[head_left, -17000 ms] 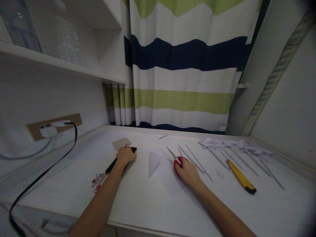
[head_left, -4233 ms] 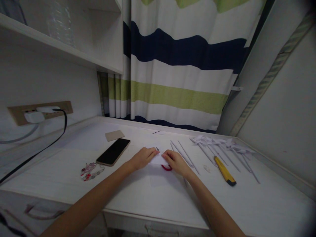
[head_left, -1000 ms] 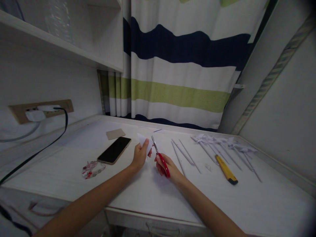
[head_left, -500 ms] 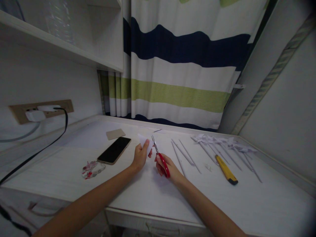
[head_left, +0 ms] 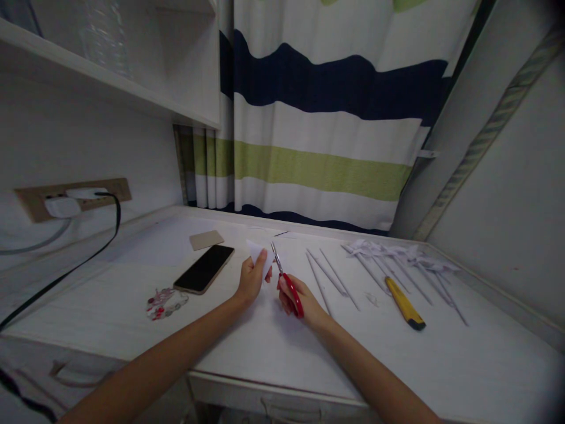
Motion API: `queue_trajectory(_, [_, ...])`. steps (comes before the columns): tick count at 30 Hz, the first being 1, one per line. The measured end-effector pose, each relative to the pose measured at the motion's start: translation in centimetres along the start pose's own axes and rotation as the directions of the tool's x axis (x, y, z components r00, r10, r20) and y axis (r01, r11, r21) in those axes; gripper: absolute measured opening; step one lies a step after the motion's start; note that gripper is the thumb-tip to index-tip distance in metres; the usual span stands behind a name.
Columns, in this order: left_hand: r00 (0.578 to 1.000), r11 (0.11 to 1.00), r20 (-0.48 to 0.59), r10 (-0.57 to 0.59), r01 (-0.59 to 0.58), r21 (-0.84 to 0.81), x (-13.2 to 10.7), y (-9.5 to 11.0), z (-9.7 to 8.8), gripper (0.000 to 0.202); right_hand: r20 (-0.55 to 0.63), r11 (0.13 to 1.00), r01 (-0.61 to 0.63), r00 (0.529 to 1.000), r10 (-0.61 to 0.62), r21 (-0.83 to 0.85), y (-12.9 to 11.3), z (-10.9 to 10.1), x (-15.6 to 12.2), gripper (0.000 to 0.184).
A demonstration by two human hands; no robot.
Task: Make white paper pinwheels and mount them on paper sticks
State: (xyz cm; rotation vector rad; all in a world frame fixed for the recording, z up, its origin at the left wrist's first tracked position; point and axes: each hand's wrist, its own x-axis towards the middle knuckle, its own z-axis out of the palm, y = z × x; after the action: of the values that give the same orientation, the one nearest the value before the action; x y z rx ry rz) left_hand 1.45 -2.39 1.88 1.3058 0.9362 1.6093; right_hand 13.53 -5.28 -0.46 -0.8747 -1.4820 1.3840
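Observation:
A small piece of white paper [head_left: 255,249] is pinched in my left hand [head_left: 251,280], its thumb lying on the near face. My right hand [head_left: 295,295] grips the red handles of a pair of scissors [head_left: 293,294]. The metal blades point up and away, close to the paper's right edge; whether they touch it I cannot tell. Both hands are above the middle of the white desk [head_left: 247,359]. Just right of the scissors lie a few thin rolled paper sticks [head_left: 327,272].
A black phone [head_left: 205,268], a beige card [head_left: 206,239] and a beaded bracelet [head_left: 165,304] lie to the left. At right are a yellow utility knife [head_left: 404,303] and several paper sticks with white paper flowers [head_left: 404,252]. A striped curtain [head_left: 318,171] hangs behind.

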Motion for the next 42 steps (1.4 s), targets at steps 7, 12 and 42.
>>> queue_trajectory(7, [0.999,1.000,0.039,0.001,-0.001,-0.015,0.1,-0.3,-0.1,0.040,-0.022,1.000,0.004,1.000,-0.004,-0.004,-0.3,0.0,-0.1,0.026])
queue_trajectory(12, [0.999,1.000,0.054,0.007,-0.005,-0.024,0.1,-0.4,-0.2,0.040,-0.026,1.000,0.009,1.000,-0.009,-0.002,-0.5,0.1,-0.3,0.026])
queue_trajectory(42, [0.977,0.995,0.211,-0.033,0.052,-0.085,0.0,-0.5,-0.1,0.036,-0.315,0.975,-0.038,0.948,-0.035,-0.220,-0.2,-1.4,0.6,0.030])
